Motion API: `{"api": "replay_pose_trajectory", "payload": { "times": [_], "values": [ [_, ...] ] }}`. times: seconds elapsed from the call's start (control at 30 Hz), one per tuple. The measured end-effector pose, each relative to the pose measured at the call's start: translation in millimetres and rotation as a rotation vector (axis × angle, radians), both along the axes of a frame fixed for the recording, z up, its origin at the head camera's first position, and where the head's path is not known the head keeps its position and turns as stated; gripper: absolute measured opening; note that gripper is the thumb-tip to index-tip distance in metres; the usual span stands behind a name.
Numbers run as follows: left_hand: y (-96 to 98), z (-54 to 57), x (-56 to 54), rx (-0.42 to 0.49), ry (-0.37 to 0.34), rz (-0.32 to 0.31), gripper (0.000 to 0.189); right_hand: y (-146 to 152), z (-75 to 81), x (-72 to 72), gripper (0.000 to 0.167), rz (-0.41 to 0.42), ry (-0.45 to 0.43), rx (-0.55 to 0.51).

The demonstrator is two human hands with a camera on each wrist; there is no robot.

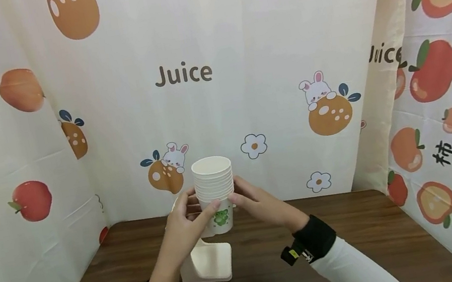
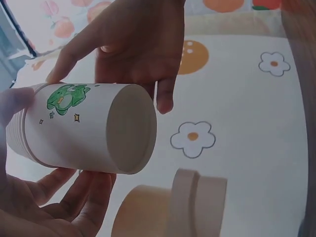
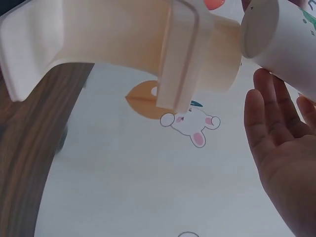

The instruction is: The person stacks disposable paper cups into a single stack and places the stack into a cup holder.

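A stack of white paper cups [image 1: 213, 178], the lowest printed with a green cartoon animal, is held upright in the air between both hands. My left hand [image 1: 186, 222] grips its left side, thumb across the front and fingers round the back. On the opposite side, my right hand [image 1: 261, 204] holds the stack with thumb in front, its fingers [image 3: 264, 111] fairly straight along the cup wall. Just behind and below is a cream plastic stand [image 1: 213, 260] with a flat base and curved neck. Its collared round top [image 2: 200, 205] shows in the left wrist view, apart from the cups.
The stand rests on a dark brown wooden table [image 1: 312, 267]. A printed cloth [image 1: 260, 79] hangs behind the table, with more cloth on the left and right. Each wrist wears a black band [image 1: 315, 235] with a small camera.
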State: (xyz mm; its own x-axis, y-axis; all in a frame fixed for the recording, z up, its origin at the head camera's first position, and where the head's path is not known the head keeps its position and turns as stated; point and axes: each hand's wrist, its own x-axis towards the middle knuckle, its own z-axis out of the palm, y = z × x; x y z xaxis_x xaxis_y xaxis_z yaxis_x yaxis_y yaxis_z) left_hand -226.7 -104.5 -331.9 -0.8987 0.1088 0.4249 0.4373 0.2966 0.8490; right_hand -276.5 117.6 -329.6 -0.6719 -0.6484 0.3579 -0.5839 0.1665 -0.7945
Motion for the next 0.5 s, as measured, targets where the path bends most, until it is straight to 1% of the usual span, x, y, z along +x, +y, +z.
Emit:
{"api": "replay_pose_trajectory", "payload": {
  "times": [0.07, 0.17, 0.4, 0.5],
  "values": [
    [-4.5, 2.8, -1.6, -0.013, -0.017, 0.009, 0.061, -5.1, 2.4, -3.4, 0.054, -0.003, -0.008, -0.003],
    [-10.3, 8.2, -4.9, -0.028, -0.019, 0.011, 0.059, -12.0, 6.0, -8.4, 0.052, -0.016, 0.008, 0.003],
    [-22.8, 22.2, -11.7, -0.066, 0.002, 0.018, 0.059, -24.9, 15.4, -20.1, 0.053, 0.01, 0.044, -0.026],
    [-28.5, 27.8, -14.5, -0.058, 0.024, 0.003, 0.059, -30.6, 20.1, -22.8, 0.054, -0.001, 0.053, -0.035]
  ]
}}
